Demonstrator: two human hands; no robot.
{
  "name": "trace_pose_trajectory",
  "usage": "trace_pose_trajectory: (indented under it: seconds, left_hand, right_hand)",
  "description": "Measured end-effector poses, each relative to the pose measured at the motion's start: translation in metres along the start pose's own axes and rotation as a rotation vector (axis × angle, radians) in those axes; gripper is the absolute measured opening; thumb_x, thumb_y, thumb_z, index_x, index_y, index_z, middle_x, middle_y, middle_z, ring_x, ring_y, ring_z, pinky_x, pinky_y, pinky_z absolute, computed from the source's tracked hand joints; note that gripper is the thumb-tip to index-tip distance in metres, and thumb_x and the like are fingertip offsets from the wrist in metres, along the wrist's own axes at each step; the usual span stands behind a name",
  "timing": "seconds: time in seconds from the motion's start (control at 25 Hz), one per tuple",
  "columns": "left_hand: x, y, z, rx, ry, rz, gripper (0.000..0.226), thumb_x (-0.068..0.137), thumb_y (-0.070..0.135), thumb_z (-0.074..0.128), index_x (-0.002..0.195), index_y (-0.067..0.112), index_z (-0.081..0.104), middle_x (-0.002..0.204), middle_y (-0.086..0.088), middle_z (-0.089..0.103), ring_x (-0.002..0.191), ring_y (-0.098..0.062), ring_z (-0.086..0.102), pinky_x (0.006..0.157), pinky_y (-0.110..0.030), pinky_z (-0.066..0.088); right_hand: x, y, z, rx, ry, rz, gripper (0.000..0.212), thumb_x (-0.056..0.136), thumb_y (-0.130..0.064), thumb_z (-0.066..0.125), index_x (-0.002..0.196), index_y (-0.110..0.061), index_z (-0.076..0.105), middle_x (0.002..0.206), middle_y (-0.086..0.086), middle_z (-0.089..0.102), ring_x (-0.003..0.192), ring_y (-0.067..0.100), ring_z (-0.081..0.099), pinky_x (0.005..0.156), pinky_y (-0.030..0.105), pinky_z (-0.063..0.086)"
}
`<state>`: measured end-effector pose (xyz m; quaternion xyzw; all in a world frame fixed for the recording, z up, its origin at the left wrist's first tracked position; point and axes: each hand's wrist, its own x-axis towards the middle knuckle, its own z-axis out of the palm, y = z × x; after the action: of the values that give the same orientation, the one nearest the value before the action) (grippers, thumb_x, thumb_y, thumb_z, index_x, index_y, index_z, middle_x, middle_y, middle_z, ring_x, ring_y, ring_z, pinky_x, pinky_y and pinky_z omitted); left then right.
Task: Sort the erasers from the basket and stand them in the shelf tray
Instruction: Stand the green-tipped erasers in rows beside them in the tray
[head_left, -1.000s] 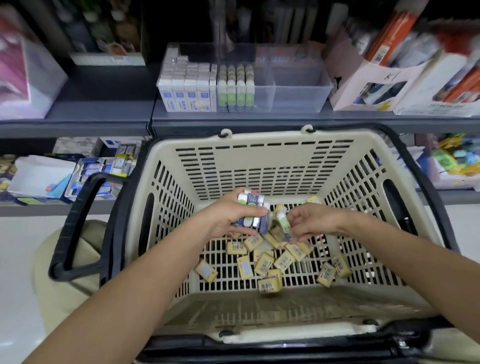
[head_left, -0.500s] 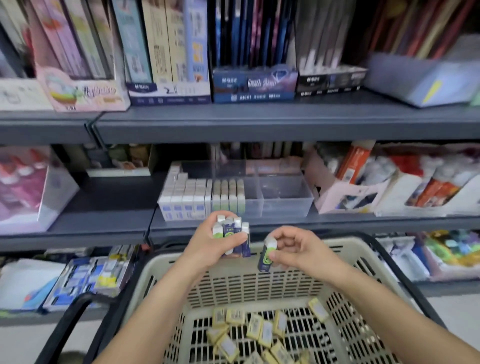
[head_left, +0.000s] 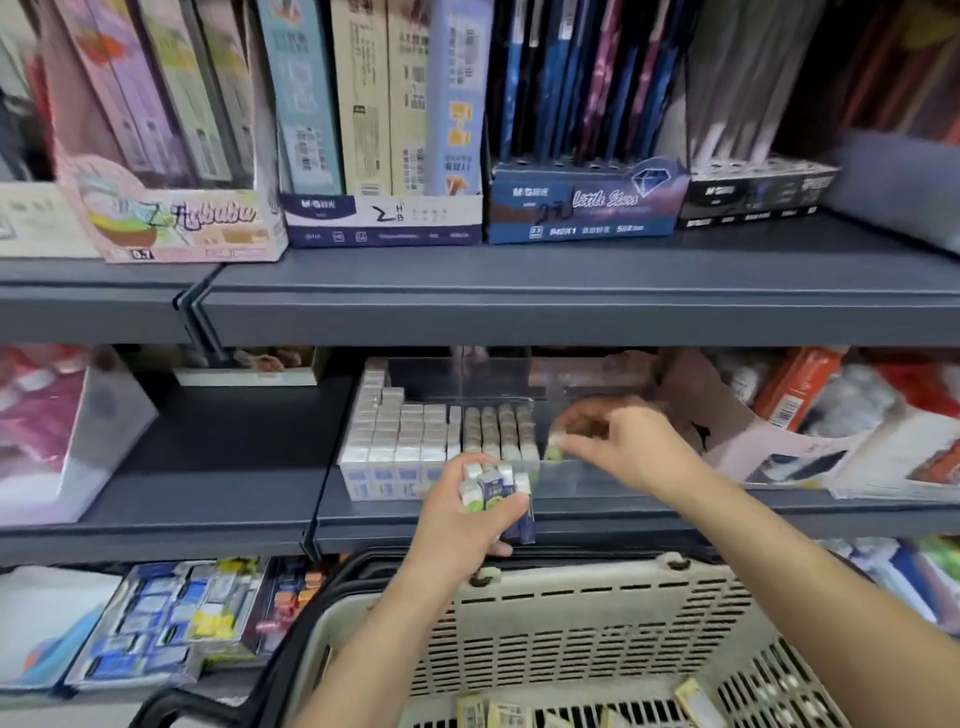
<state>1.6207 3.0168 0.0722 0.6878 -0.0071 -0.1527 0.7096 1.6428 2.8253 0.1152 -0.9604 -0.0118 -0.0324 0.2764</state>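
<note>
eraser (head_left: 553, 449) pinched in right hand (head_left: 634, 449) fingers, in tray (head_left: 576, 480) just right of stood rows (head_left: 441, 441) | left hand (head_left: 462, 525) clenched round a bunch (head_left: 496, 486) before tray's front edge | rows fill tray's left half; yellow ones (head_left: 501, 714) loose on basket (head_left: 597, 618) floor, so judged partway, plenty left | tray at grey shelf (head_left: 218, 457) front edge; stationery boxes (head_left: 384, 218) on the board above
</note>
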Motion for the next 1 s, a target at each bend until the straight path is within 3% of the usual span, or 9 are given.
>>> trace_pose_trajectory:
  seconds: [0.2, 0.44, 0.56, 0.64, 0.72, 0.76, 0.88, 1.0]
  left_hand:
    - [0.004, -0.004, -0.001, -0.006, -0.004, 0.007, 0.035, 0.078, 0.01, 0.073, 0.099, 0.03, 0.052, 0.084, 0.0, 0.061, 0.059, -0.005, 0.06, 0.055, -0.025, 0.056]
    - [0.004, -0.007, -0.002, -0.018, -0.002, 0.018, 0.035, 0.077, 0.011, 0.074, 0.098, 0.03, 0.053, 0.081, 0.002, 0.062, 0.056, -0.003, 0.062, 0.053, -0.023, 0.055]
    - [0.003, -0.007, -0.002, -0.043, -0.002, 0.011, 0.034, 0.076, 0.011, 0.075, 0.097, 0.029, 0.055, 0.08, 0.001, 0.062, 0.059, -0.004, 0.063, 0.054, -0.025, 0.056]
    - [0.003, -0.008, -0.003, -0.048, -0.003, 0.014, 0.034, 0.076, 0.01, 0.075, 0.098, 0.027, 0.056, 0.081, -0.001, 0.062, 0.061, -0.006, 0.064, 0.055, -0.026, 0.056]
    - [0.003, -0.008, -0.004, -0.05, -0.009, 0.021, 0.035, 0.075, 0.008, 0.075, 0.099, 0.026, 0.056, 0.081, -0.003, 0.062, 0.064, -0.009, 0.064, 0.056, -0.027, 0.056]
    - [0.003, -0.007, -0.003, -0.047, -0.016, 0.026, 0.035, 0.075, 0.008, 0.075, 0.099, 0.025, 0.056, 0.082, -0.004, 0.062, 0.066, -0.011, 0.065, 0.056, -0.028, 0.056]
    - [0.002, -0.007, -0.003, -0.03, -0.044, 0.04, 0.036, 0.076, 0.004, 0.074, 0.1, 0.023, 0.056, 0.085, -0.006, 0.064, 0.068, -0.013, 0.065, 0.055, -0.028, 0.056]
    - [0.0, -0.007, -0.002, -0.015, -0.076, 0.067, 0.035, 0.075, 0.003, 0.074, 0.099, 0.021, 0.055, 0.08, -0.004, 0.063, 0.062, -0.008, 0.062, 0.053, -0.027, 0.056]
  right_hand:
    - [0.007, 0.002, 0.009, -0.059, -0.081, 0.002, 0.004, 0.084, -0.038, 0.064, 0.087, -0.037, 0.066, 0.079, -0.019, 0.065, 0.075, -0.002, 0.057, 0.067, 0.015, 0.04]
    - [0.007, -0.005, 0.004, -0.202, -0.204, -0.066, 0.024, 0.094, -0.035, 0.048, 0.108, -0.03, 0.067, 0.109, -0.012, 0.068, 0.102, 0.009, 0.06, 0.088, 0.026, 0.046]
    - [0.0, -0.009, 0.002, -0.238, -0.065, -0.11, 0.024, 0.094, -0.034, 0.049, 0.107, -0.029, 0.068, 0.109, -0.011, 0.069, 0.101, 0.012, 0.061, 0.088, 0.031, 0.048]
    - [-0.009, -0.013, 0.004, -0.133, 0.055, -0.163, 0.02, 0.09, -0.035, 0.055, 0.101, -0.028, 0.071, 0.093, -0.014, 0.071, 0.086, 0.004, 0.063, 0.08, 0.027, 0.05]
    - [-0.018, -0.018, 0.011, 0.023, -0.015, -0.165, 0.018, 0.087, -0.034, 0.06, 0.1, -0.028, 0.071, 0.074, -0.023, 0.064, 0.068, -0.01, 0.057, 0.067, 0.007, 0.044]
    - [-0.021, -0.02, 0.015, 0.09, -0.08, -0.143, 0.018, 0.087, -0.031, 0.062, 0.102, -0.027, 0.07, 0.073, -0.024, 0.061, 0.064, -0.011, 0.056, 0.064, 0.005, 0.043]
    - [-0.024, -0.021, 0.02, 0.295, -0.197, -0.064, 0.017, 0.088, -0.018, 0.061, 0.103, -0.021, 0.069, 0.078, -0.017, 0.065, 0.06, -0.002, 0.062, 0.068, 0.014, 0.051]
    - [-0.029, -0.02, 0.018, 0.395, -0.226, -0.036, 0.01, 0.086, -0.015, 0.064, 0.09, -0.023, 0.068, 0.072, -0.011, 0.065, 0.06, 0.001, 0.061, 0.07, 0.021, 0.053]
